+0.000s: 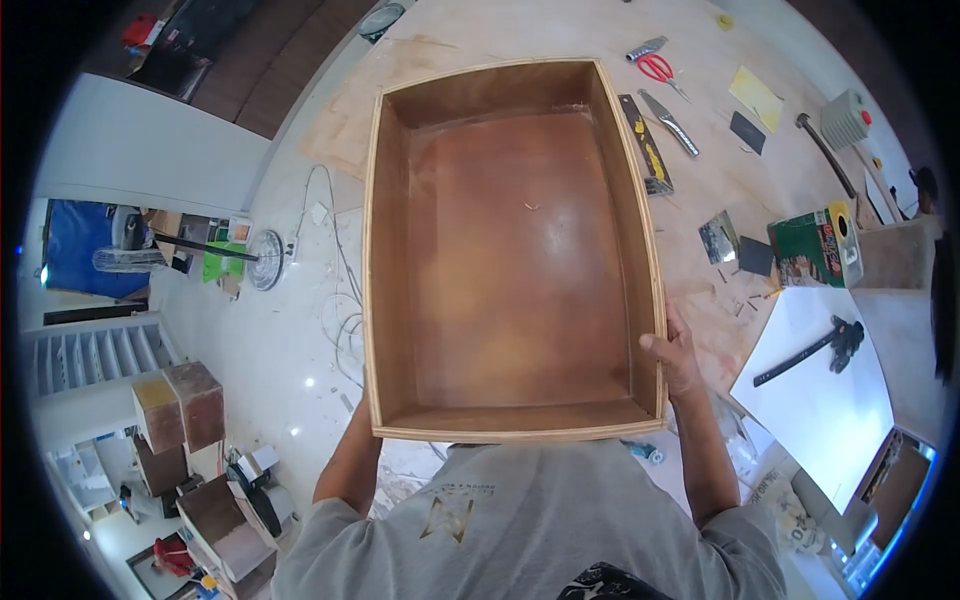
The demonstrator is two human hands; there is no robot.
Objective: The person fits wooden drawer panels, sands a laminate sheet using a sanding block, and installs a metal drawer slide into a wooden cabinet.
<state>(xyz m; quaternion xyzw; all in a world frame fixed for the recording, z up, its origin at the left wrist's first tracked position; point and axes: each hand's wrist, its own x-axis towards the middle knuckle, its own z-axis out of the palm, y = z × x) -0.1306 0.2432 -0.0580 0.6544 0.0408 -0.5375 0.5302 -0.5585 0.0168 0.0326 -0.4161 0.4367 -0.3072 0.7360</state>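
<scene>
A large open wooden drawer box (510, 250) with brown inner faces and pale plywood rims fills the middle of the head view, close to my chest. My right hand (677, 355) grips its right wall near the front corner, thumb over the rim and fingers on the outside. On the opposite side my left forearm (350, 455) reaches up to the outer face of the left wall. The box hides the fingers of that hand. A small curled shaving (532, 206) lies on the box's inner bottom.
Right of the box, the worktable (700, 240) carries red-handled scissors (656, 68), a handsaw (670, 125), a yellow-marked black bar (647, 145), sandpaper pieces (755, 256), a hammer (827, 155), and a green box (805, 250). A fan (265, 260) and cable (350, 290) are on the left.
</scene>
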